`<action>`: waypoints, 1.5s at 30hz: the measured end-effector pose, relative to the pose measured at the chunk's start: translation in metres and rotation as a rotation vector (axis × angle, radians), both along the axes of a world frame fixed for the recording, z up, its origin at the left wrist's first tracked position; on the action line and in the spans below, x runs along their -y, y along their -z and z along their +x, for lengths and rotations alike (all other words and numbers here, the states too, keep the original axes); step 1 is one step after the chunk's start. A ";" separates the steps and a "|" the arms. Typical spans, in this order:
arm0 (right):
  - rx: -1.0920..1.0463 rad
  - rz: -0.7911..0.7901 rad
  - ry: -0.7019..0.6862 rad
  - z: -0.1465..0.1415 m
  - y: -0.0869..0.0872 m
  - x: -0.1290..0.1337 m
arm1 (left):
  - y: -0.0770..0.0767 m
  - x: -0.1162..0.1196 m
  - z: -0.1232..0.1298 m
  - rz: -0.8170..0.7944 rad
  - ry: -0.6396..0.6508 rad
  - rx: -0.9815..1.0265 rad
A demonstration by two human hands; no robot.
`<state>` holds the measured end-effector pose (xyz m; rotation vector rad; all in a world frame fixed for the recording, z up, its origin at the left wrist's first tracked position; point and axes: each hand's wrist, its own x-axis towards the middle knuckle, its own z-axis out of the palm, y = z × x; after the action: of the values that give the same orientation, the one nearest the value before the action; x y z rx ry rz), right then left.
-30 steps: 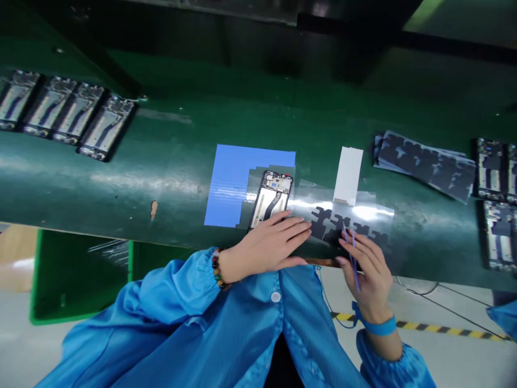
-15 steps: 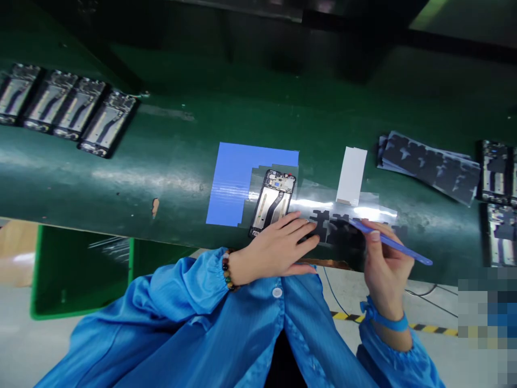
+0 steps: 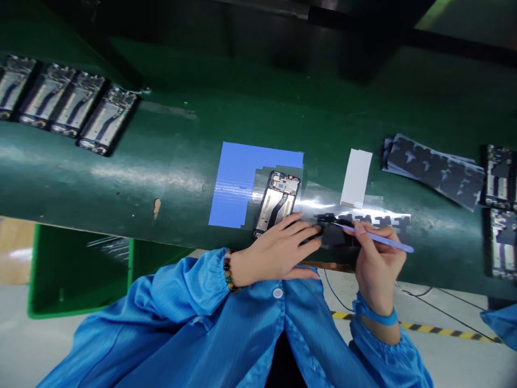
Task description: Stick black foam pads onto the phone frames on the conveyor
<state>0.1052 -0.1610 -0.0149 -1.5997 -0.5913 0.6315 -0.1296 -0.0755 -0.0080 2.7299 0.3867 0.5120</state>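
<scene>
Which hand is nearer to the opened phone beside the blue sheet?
Left. The left hand overlaps the lower end of the opened phone; the right hand, holding tweezers, is farther off to the right.

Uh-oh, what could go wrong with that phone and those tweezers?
The dark piece at the tips of the purple tweezers might fold or stick to the left hand, which is close by. The open phone shows its insides, so a poke might hurt the tiny parts.

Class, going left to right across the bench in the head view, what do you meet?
Row of opened phones, tan patch, single opened phone, white card, dark patterned sheets, right-hand group of phones.
</scene>
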 end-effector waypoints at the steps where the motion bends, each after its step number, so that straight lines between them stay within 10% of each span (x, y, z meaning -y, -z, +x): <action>1: -0.055 0.040 0.024 0.001 -0.001 -0.001 | -0.002 -0.004 -0.001 -0.006 0.002 0.001; 12: -0.015 0.064 0.062 -0.005 -0.004 -0.006 | -0.013 -0.092 -0.046 0.029 -0.374 -0.137; 26: 0.074 0.083 -0.130 -0.092 -0.011 -0.055 | -0.008 -0.088 -0.068 -0.263 -0.320 -0.024; 45: 0.126 0.039 -0.133 -0.095 -0.003 -0.059 | -0.006 -0.087 -0.068 -0.222 -0.324 -0.038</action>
<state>0.0104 -0.1021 -0.0117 -1.5805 -0.8041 0.6169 -0.1974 0.0116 -0.0022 2.4756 0.8506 0.4669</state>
